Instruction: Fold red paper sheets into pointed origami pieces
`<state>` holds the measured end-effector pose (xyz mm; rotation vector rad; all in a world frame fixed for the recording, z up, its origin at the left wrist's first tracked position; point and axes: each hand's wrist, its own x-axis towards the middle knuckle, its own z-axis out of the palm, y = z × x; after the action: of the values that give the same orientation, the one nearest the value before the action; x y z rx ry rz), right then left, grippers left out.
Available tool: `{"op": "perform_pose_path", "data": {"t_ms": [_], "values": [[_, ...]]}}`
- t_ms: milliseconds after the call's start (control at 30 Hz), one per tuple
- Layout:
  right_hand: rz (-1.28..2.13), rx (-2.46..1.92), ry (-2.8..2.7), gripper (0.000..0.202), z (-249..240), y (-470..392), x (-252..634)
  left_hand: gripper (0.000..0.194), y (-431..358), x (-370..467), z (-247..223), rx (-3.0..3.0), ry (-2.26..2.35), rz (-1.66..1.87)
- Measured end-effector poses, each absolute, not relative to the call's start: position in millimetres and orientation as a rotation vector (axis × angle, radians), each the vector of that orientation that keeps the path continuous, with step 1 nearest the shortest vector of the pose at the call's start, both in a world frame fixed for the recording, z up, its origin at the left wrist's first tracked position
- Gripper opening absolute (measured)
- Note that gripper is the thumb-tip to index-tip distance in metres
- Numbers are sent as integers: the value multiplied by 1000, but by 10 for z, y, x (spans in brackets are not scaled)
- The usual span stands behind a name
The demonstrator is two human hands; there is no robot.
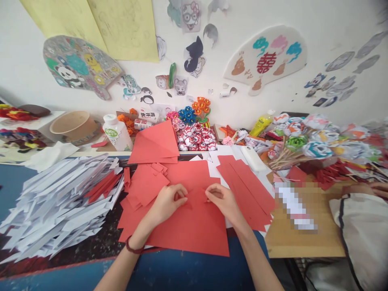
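Both hands are over a stack of red paper sheets (194, 232) on the desk. My left hand (169, 200) has thumb and finger pinched together at one side of a small piece of red paper (197, 195). At its other side, the fingertips of my right hand (222, 200) are also closed on it. Red on red makes the outline of this piece hard to see. Smaller red squares (148, 182) and strips lie left of my left hand. Long red strips (247, 190) lie right of my right hand.
A big heap of folded white paper strips (69, 198) covers the left. Behind stand a white bottle (117, 133), red-and-white paper flowers (197, 137) and a yellow bottle (262, 123). Paper flowers on sticks (318, 147) crowd the right, beside another person's light clothing (363, 230).
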<state>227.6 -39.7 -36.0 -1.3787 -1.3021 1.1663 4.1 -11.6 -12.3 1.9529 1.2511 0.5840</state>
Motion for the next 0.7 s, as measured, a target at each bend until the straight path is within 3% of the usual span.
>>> {"op": "perform_pose_path", "data": {"t_ms": [300, 700], "values": [[763, -1471, -1824, 5, -343, -250, 2227, 12, -81, 39, -222, 2237, 1357, 581], [911, -1532, -1746, 12, -402, -147, 2297, 13, -98, 48, -264, 2271, 1333, 618]]}}
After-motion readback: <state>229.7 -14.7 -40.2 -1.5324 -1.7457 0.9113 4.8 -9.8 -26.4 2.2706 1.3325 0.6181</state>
